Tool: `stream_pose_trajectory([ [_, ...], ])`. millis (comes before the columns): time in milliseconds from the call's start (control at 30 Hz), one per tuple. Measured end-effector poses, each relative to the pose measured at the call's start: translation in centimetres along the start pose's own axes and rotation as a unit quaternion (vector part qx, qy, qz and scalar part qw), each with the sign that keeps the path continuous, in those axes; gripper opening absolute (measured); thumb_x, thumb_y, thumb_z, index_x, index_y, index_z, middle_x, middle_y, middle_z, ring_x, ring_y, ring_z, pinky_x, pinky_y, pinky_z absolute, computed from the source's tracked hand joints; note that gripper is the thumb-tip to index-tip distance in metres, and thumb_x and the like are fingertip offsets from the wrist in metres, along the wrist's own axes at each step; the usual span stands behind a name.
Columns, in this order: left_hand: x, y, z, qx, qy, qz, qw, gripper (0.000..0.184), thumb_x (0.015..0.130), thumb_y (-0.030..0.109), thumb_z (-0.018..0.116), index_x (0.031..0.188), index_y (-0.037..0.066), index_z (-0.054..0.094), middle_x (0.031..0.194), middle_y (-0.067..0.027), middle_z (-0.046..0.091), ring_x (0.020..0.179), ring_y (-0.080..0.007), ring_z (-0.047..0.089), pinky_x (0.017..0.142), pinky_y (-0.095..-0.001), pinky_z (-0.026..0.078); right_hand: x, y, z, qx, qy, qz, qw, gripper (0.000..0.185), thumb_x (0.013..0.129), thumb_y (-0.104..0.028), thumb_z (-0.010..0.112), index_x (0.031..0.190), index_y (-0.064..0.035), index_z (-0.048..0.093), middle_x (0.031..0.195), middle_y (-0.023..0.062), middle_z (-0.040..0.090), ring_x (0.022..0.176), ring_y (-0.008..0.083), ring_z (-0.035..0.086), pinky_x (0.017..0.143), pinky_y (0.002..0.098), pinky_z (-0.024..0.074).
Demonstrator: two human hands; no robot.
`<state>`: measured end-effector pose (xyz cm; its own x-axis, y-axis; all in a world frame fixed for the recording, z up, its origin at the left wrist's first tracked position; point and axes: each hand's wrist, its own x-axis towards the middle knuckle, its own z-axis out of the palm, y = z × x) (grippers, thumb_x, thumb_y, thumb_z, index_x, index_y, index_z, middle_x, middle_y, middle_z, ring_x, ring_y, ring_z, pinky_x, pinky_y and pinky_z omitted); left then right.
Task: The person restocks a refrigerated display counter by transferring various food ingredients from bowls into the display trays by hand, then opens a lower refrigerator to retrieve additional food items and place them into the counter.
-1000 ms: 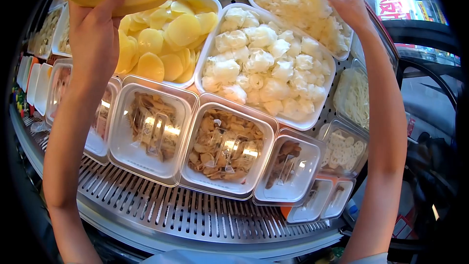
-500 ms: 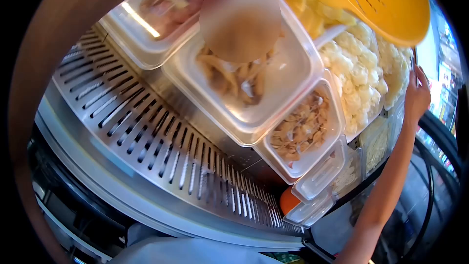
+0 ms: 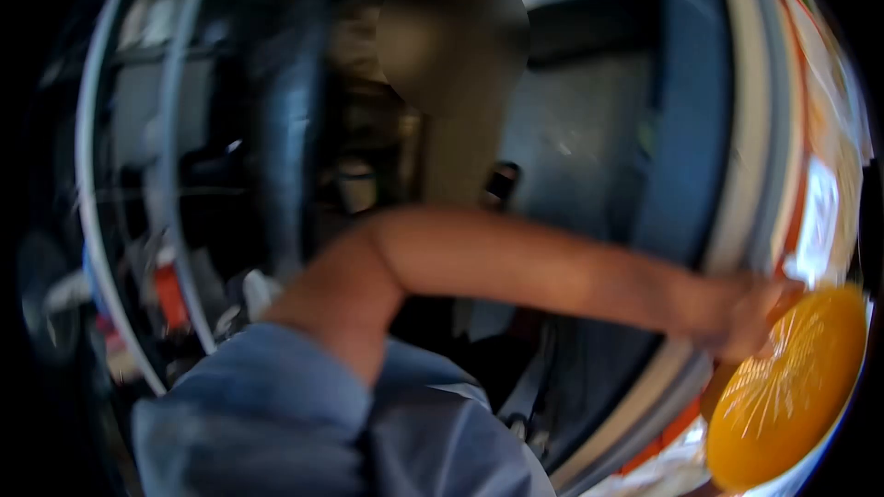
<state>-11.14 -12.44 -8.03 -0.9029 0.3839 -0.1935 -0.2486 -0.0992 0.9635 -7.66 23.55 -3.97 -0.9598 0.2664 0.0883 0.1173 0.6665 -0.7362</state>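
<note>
My left arm reaches across from the lower left, out of a short grey-blue sleeve. At the right edge my left hand is closed on the rim of a yellow slotted plastic colander. The colander is tilted, with its slots fanning out from near the hand. Motion blur hides the exact place of the fingers. My right hand is not in this view.
A long counter or case edge in blue and beige runs down the right, with an orange-red strip beyond. Curved metal rails stand at the left, near a red item. A small black object lies in the dark middle. Much is blurred.
The view has swung away from the trays of food, now out of sight. The colander has gone from upper right to lower right, still in my left hand. My right hand has left the view.
</note>
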Motion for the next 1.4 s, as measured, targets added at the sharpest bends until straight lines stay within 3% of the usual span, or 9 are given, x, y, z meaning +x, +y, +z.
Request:
stream_pose_trajectory([
  [133, -20.5, 6.7, -10.1, -0.294, 0.074, 0.082, 0.949, 0.082, 0.085, 0.001, 0.058, 0.157, 0.005, 0.017, 0.138, -0.0162, 0.052, 0.119, -0.0225, 0.056, 0.101, -0.0355, 0.047, -4.8, -15.5, 8.3, 0.116, -0.095, -0.035, 0.988, 0.037, 0.093, -0.019, 0.066, 0.120, 0.0063, 0.063, 0.108, 0.0207, 0.069, 0.090, 0.0307, 0.068, 0.080, 0.0411, 0.0553],
  [233, -33.7, 3.7, -17.3, -0.309, 0.223, 0.070, 0.922, 0.085, 0.084, -0.001, 0.057, 0.158, 0.010, 0.016, 0.141, -0.0143, 0.050, 0.127, -0.0208, 0.050, 0.104, -0.0332, 0.044, -4.8, -18.6, 16.0, 0.075, -0.263, -0.046, 0.961, 0.040, 0.095, -0.026, 0.067, 0.127, -0.0018, 0.062, 0.117, 0.0157, 0.066, 0.101, 0.0246, 0.064, 0.084, 0.0354, 0.0528],
  [367, -46.9, 3.1, -17.0, -0.292, 0.384, 0.070, 0.873, 0.083, 0.084, 0.000, 0.057, 0.157, 0.011, 0.019, 0.137, -0.0128, 0.052, 0.122, -0.0201, 0.054, 0.097, -0.0337, 0.050, -16.0, -35.3, 20.9, 0.127, -0.369, -0.152, 0.908, 0.033, 0.096, -0.016, 0.063, 0.117, 0.0096, 0.063, 0.106, 0.0208, 0.068, 0.089, 0.0293, 0.068, 0.074, 0.0374, 0.0575],
  [533, -60.0, -0.5, -6.2, -0.320, 0.568, -0.002, 0.758, 0.075, 0.088, 0.007, 0.055, 0.154, 0.013, 0.022, 0.131, -0.0132, 0.057, 0.106, -0.0198, 0.066, 0.073, -0.0334, 0.060, -23.2, -42.0, 26.4, 0.094, -0.517, -0.321, 0.788, 0.030, 0.100, -0.020, 0.058, 0.121, 0.0007, 0.064, 0.111, 0.0120, 0.067, 0.093, 0.0188, 0.065, 0.076, 0.0290, 0.0516],
  [833, -69.8, -12.1, 21.7, -0.479, 0.784, 0.080, 0.386, 0.064, 0.090, 0.004, 0.048, 0.149, 0.010, 0.024, 0.135, -0.0187, 0.054, 0.106, -0.0318, 0.069, 0.072, -0.0397, 0.065, -55.6, -38.9, 34.7, 0.030, -0.877, -0.236, 0.418, 0.026, 0.094, -0.022, 0.069, 0.109, -0.0002, 0.069, 0.092, 0.0063, 0.069, 0.081, 0.0150, 0.067, 0.073, 0.0263, 0.0541],
  [1067, -77.0, -18.1, 31.7, -0.534, 0.784, 0.104, 0.299, 0.070, 0.088, 0.004, 0.050, 0.151, 0.010, 0.021, 0.141, -0.0198, 0.049, 0.116, -0.0352, 0.064, 0.083, -0.0489, 0.061, -88.6, -33.5, 33.3, -0.155, -0.886, -0.126, 0.419, 0.057, 0.091, -0.039, 0.071, 0.113, 0.0115, 0.056, 0.102, 0.0213, 0.063, 0.071, 0.0259, 0.070, 0.055, 0.0299, 0.0587],
  [1200, -81.1, -17.8, 32.6, -0.551, 0.781, 0.133, 0.262, 0.069, 0.088, 0.003, 0.050, 0.151, 0.010, 0.022, 0.139, -0.0196, 0.051, 0.116, -0.0346, 0.064, 0.085, -0.0503, 0.060, -95.5, -25.7, 41.2, -0.172, -0.874, -0.220, 0.397, 0.042, 0.091, -0.021, 0.069, 0.109, 0.0119, 0.050, 0.100, 0.0239, 0.064, 0.065, 0.0280, 0.070, 0.048, 0.0318, 0.0597],
  [1267, -84.1, -18.3, 32.2, -0.537, 0.790, 0.111, 0.275, 0.068, 0.088, 0.003, 0.050, 0.151, 0.010, 0.024, 0.138, -0.0193, 0.052, 0.117, -0.0336, 0.063, 0.085, -0.0484, 0.061, -96.9, -25.3, 43.0, -0.077, -0.787, -0.377, 0.482, 0.034, 0.089, -0.008, 0.061, 0.115, 0.0099, 0.049, 0.099, 0.0224, 0.065, 0.066, 0.0273, 0.070, 0.048, 0.0308, 0.0600],
  [1400, -89.4, -21.2, 29.1, -0.494, 0.797, 0.167, 0.305, 0.075, 0.088, -0.002, 0.051, 0.154, 0.014, 0.019, 0.140, -0.0186, 0.050, 0.116, -0.0328, 0.064, 0.079, -0.0455, 0.063, -95.7, -37.5, 33.3, -0.068, -0.889, -0.241, 0.383, 0.036, 0.087, -0.003, 0.055, 0.121, 0.0070, 0.049, 0.103, 0.0211, 0.066, 0.070, 0.0270, 0.070, 0.053, 0.0314, 0.0616],
])
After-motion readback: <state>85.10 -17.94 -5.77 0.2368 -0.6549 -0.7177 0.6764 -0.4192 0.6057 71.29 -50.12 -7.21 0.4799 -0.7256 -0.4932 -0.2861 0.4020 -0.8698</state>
